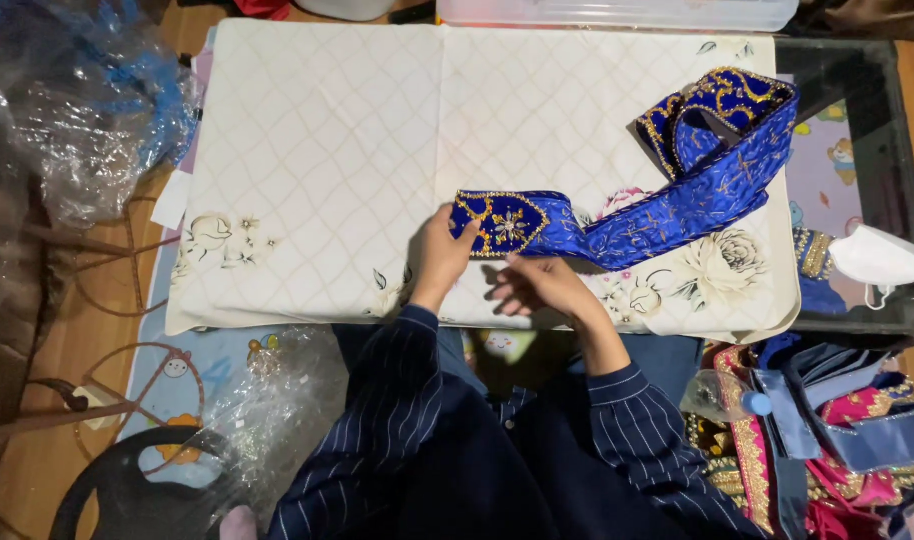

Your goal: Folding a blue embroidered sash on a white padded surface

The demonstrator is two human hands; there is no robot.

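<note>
The pointed end of the blue embroidered band (617, 215) is pinched by the left hand (440, 255); the right hand (539, 285), at five o'clock, lies open beneath it. The band is best kept flat on the table (317, 170).

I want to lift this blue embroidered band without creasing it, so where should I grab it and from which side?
Probably at the pointed near end of the blue embroidered band, where it lies flat on the cream cloth. The left hand already touches that tip and the right hand its lower edge. Come from the near edge, pinching both long edges; the far end is looped.
</note>
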